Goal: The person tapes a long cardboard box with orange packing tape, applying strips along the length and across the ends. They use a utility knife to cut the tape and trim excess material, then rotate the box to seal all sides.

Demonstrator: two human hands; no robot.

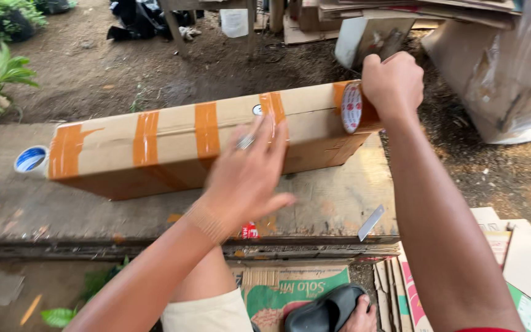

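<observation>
On a worn board (339, 203) at the scene's centre, a long cardboard box (173, 154) banded with brown tape strips lies with its right end far and its left end near a blue-cored tape roll (31, 160). The left hand (247, 178), fingers extended and close together, presses flat against the box's near face. The right hand (393, 83), closed in a fist, grips a brown tape roll (353, 107) at the box's right end; a blade (371, 222) lies near the board's right edge.

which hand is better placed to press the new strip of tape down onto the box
Left. The left hand lies open and flat on the box beside the strips; the right hand is busy gripping the tape roll at the box's end.
</observation>
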